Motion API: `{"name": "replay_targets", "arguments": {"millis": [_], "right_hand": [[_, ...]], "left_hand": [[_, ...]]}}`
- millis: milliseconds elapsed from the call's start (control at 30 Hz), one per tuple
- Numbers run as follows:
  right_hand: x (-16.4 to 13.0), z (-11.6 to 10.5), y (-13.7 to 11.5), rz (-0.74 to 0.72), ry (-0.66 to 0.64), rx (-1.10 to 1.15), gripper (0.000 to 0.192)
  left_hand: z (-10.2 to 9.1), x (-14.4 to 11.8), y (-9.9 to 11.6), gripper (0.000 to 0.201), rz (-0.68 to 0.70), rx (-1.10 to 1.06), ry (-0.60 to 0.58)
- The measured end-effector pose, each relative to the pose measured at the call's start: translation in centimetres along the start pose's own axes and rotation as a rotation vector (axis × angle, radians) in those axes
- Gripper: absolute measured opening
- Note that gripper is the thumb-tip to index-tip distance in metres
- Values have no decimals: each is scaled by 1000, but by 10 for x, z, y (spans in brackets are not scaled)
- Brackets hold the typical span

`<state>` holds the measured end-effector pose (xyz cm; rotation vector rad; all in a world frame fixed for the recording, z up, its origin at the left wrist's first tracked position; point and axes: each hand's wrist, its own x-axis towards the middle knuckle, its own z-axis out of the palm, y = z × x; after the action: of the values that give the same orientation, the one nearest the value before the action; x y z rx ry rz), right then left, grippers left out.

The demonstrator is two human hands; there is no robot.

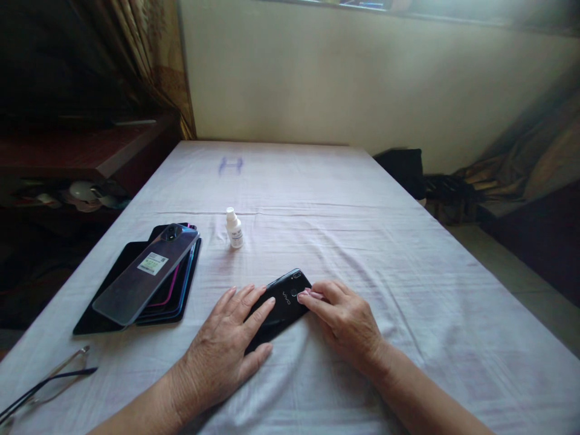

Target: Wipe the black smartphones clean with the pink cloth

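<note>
Left hand (224, 347) spread flat and open, palm down, fingers (254, 308) fanned over the near end of a black phone (283, 299), pinning it face down on the white sheet (362, 217). Phone lying aslant between both hands, camera end pointing away, logo showing on its back. Right hand (347, 320) half curled, fingertips bunched and pressed on the phone's right edge, pinching what looks like a small pink cloth (312, 294), though too little of it shows to be sure.

Farther left on the sheet, a stack of phones (149, 278), the top one pale with a label. At the near left edge, glasses (45, 386). Beyond the black phone, upright, a small white bottle (234, 228).
</note>
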<state>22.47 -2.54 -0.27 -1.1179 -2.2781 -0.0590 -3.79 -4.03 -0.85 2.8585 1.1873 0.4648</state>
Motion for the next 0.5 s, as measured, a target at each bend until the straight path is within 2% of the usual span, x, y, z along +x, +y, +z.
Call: {"name": "replay_targets", "arguments": {"millis": [267, 500], "right_hand": [[0, -1, 11, 39, 26, -16, 30], [0, -3, 1, 9, -11, -2, 30]], "left_hand": [[0, 0, 1, 58, -13, -10, 0], [0, -1, 2, 58, -20, -13, 1]]}}
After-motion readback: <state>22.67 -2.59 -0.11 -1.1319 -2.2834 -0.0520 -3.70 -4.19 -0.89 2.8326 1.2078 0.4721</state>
